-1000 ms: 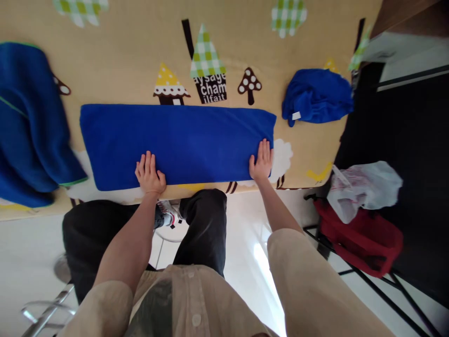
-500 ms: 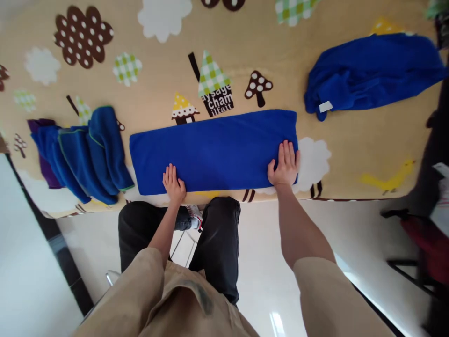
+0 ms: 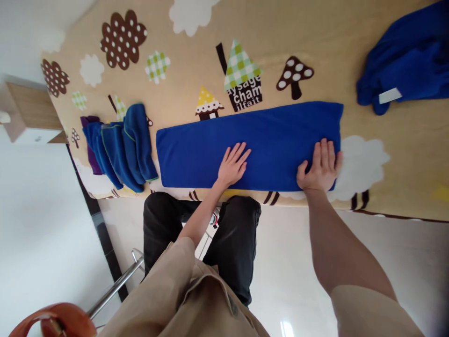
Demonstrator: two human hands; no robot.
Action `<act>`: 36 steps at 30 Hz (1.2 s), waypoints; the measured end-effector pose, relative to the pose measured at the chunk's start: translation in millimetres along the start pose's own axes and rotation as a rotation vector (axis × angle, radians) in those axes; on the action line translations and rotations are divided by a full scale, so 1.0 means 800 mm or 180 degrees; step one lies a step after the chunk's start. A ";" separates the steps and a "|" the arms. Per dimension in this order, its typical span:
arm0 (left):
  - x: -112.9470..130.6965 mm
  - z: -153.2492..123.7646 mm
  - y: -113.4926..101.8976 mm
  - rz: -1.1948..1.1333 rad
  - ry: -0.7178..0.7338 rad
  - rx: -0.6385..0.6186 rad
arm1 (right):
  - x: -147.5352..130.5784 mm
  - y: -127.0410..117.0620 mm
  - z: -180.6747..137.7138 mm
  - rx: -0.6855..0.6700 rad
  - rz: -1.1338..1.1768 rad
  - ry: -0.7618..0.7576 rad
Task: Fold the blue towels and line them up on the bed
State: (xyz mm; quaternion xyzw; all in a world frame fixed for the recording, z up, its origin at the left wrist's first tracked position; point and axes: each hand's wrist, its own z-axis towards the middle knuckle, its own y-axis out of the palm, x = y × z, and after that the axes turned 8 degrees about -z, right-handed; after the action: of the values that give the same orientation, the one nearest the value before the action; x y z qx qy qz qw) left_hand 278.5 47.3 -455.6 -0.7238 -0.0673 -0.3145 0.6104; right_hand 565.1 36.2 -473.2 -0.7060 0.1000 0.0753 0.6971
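Note:
A blue cloth [image 3: 196,150], folded into a long flat strip, lies along the near edge of the table in front of me. My left hand [image 3: 233,166] rests on its middle, fingers spread and palm down. Near the right end my right hand [image 3: 321,166] lies flat on the same cloth, thumb apart from the fingers. To the left sits a row of rolled or folded blue cloths [image 3: 121,147] with green edging, a purple cloth [image 3: 91,154] at their outer end. A crumpled blue cloth [image 3: 410,65] with a white tag [image 3: 390,95] lies at the right, partly cut off.
A beige patterned tablecloth [image 3: 273,28] covers the table. My legs [image 3: 233,243] are under its near edge. A brown and white box-like piece [image 3: 35,110] stands beyond the left end. An orange-brown rounded object [image 3: 56,320] and a metal bar [image 3: 115,285] show at lower left.
My left hand has slid rightward along the cloth, from its left part to the middle. My right hand stays at the right end. The view has swung left, so everything sits further right.

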 end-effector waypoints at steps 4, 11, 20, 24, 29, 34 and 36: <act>-0.084 -0.100 -0.053 0.0173 -0.0696 0.0151 | 0.002 0.004 -0.003 0.0060 -0.0007 -0.0059; -0.220 -0.209 -0.137 0.0611 -0.2739 0.1031 | 0.009 0.014 -0.005 0.0414 -0.0126 -0.0243; -0.172 -0.162 -0.109 0.0392 -0.2479 0.1090 | 0.003 0.007 -0.003 0.0167 0.0044 -0.0077; -0.058 -0.066 -0.032 -0.0104 -0.1037 0.0450 | 0.004 0.010 -0.002 0.0249 0.0128 -0.0070; 0.063 0.058 0.015 0.0188 -0.0217 -0.0114 | 0.006 0.016 -0.003 0.0330 0.0129 -0.0083; 0.042 0.071 -0.006 0.0387 0.0153 -0.0313 | 0.007 0.017 -0.003 0.0260 0.0139 -0.0032; -0.006 0.053 -0.026 0.0333 -0.0034 -0.0236 | 0.008 0.017 -0.003 0.0276 0.0182 -0.0053</act>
State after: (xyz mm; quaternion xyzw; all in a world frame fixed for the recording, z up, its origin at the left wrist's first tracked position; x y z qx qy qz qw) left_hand 280.5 93.1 -443.5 -0.7502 -0.0209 -0.2805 0.5984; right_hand 568.2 33.3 -488.2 -0.6713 0.1175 0.0967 0.7254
